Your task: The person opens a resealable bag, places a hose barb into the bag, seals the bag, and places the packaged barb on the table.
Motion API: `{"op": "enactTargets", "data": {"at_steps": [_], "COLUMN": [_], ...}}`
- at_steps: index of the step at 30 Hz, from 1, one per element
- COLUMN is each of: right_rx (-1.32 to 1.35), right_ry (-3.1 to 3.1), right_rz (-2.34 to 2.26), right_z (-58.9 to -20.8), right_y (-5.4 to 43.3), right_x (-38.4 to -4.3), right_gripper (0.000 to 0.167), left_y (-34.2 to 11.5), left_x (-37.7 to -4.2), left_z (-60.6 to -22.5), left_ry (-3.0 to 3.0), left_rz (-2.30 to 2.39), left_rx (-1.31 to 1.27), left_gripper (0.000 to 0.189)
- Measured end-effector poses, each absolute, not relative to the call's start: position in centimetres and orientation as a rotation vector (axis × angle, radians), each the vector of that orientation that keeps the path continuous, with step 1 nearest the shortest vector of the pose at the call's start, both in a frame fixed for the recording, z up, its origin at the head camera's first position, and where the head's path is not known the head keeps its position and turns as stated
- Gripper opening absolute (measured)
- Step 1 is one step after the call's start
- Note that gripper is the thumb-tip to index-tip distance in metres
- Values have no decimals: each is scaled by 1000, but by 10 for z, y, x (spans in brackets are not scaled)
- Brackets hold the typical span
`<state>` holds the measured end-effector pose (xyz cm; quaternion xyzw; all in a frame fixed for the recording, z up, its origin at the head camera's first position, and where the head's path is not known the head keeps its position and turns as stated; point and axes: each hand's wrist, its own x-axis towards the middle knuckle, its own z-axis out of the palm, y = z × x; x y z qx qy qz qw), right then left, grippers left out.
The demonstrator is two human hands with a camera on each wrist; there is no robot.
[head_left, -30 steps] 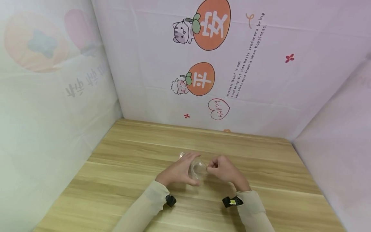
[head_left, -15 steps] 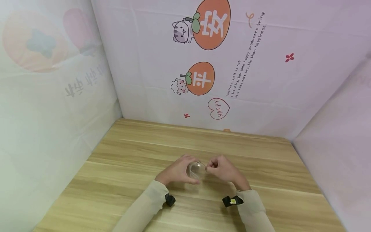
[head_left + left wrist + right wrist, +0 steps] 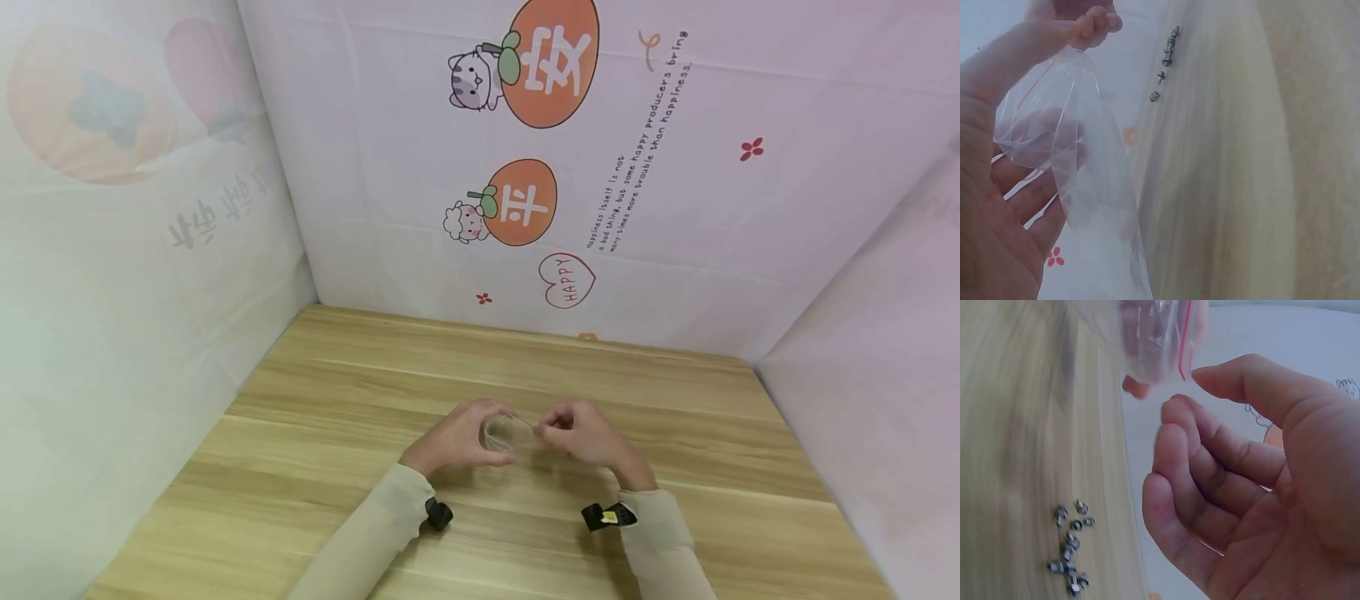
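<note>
Plastic bag [image 3: 504,432] is pinched by right hand [image 3: 588,435], half wrapped by left hand [image 3: 459,437]; only wrist views show me screws [image 3: 1071,540]; edges of table [image 3: 337,400] lie well apart.

The bag [image 3: 1100,200] is glossy clear plastic, the table [image 3: 337,417] smooth wood grain, the small fasteners [image 3: 1068,551] seemingly shiny metal.

- Left forearm [image 3: 356,542] is slanting inward.
- Left hand [image 3: 452,440] is curving, thumb [image 3: 1013,56] standing well apart from fingers [image 3: 1032,195].
- Right forearm [image 3: 663,542] is slanting inward too.
- Right hand [image 3: 588,437] is curling, thumb tip near the fingertips [image 3: 1171,440].
</note>
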<state>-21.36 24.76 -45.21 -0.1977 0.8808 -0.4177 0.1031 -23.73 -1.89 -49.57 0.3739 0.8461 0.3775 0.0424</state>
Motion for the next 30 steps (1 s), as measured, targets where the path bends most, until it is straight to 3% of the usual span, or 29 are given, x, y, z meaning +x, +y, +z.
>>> {"op": "enactTargets", "data": {"at_steps": [9, 20, 30], "right_rx": [-521, -435, -414], "right_ry": [2798, 2859, 2883], "right_rz": [-1110, -1102, -969], "right_z": [-449, -454, -469], "right_y": [268, 288, 295], "right_x": [-216, -221, -230], "right_gripper": [13, 28, 20], "left_y": [-21, -22, -22], "left_x": [-237, -239, -237], "left_z": [-495, -497, -494], "left_ry": [2640, 2705, 2688], "left_rz": [1144, 1064, 1085], "left_rx": [1093, 1040, 1034], "left_gripper": [63, 62, 63]}}
